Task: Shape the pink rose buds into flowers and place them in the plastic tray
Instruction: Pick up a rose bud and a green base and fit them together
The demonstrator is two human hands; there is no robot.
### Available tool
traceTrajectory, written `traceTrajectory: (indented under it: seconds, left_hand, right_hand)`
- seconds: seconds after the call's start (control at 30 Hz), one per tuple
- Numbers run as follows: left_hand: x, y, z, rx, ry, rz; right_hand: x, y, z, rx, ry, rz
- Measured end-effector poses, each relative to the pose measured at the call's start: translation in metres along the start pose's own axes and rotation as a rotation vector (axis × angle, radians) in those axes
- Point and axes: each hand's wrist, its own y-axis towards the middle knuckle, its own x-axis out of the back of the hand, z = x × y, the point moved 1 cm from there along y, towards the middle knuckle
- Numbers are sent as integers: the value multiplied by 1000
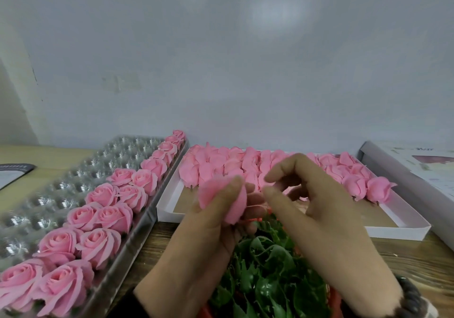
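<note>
My left hand (208, 224) grips a pink rose bud (233, 204), thumb across its front petal. Just to the right hovers my right hand (317, 207), its fingers curled loosely close to the bud with nothing visibly between them. A clear plastic tray (61, 187) with round cups lies at the left. Two rows of opened pink roses (108, 217) fill its right side. Behind my hands, a white cardboard box (393, 229) holds several closed pink buds (245, 165).
A pile of green plastic leaf calyxes (267, 268) lies under my hands at the front. A white box lid (417, 170) leans at the right. A dark leaflet (12, 172) lies at the far left. A grey wall stands close behind.
</note>
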Motion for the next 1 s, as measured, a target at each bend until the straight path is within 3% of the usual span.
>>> traceTrajectory:
  seconds: [0.17, 0.53, 0.8, 0.9, 1.0]
  left_hand:
    - [-2, 0, 2, -7, -117, -55]
    - [-2, 1, 9, -30, 4, 127]
    - [2, 3, 14, -5, 36, 65]
    - [0, 1, 12, -13, 66, 94]
    - [-1, 1, 9, -93, 127, 7]
  right_hand:
    - [-13, -2, 1, 29, -55, 87]
    - [-18, -1, -9, 19, -72, 91]
    - [-16, -1, -9, 20, -61, 68]
    - [-16, -2, -6, -8, 15, 77]
    - [-13, -2, -1, -41, 180, 92]
